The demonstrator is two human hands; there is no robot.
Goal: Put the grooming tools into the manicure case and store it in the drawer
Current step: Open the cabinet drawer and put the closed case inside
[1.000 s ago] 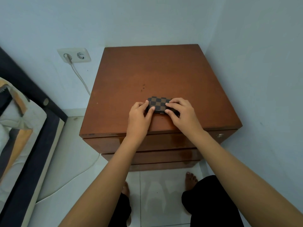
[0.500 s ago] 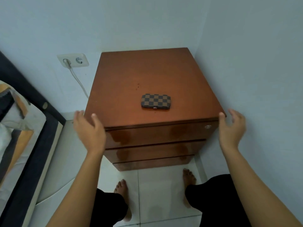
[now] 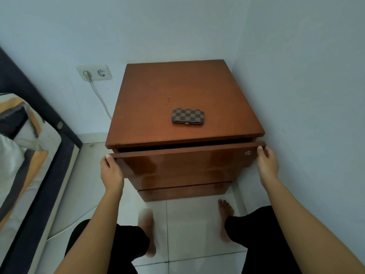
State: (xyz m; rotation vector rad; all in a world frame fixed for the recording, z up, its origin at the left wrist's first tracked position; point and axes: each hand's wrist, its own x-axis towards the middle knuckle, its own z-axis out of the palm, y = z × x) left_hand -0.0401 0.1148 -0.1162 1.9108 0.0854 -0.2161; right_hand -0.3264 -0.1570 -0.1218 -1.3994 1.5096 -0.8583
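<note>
The checkered brown manicure case (image 3: 187, 116) lies closed on the wooden nightstand top (image 3: 177, 86), near its front edge. The top drawer (image 3: 183, 163) is pulled out a little, with a dark gap showing above its front panel. My left hand (image 3: 111, 173) grips the left end of the drawer front. My right hand (image 3: 266, 163) grips the right end, beside a small round lock (image 3: 248, 153). No grooming tools are visible outside the case.
The nightstand stands in a corner, with a wall close on the right. A wall socket (image 3: 94, 72) with a white cable is on the left. A dark bed frame (image 3: 49, 135) with bedding runs along the left. My bare feet stand on white tiles.
Both hands left the case on the top, moved out to the sides of the nightstand, then took hold of the top drawer's ends. The drawer has slid out a little.
</note>
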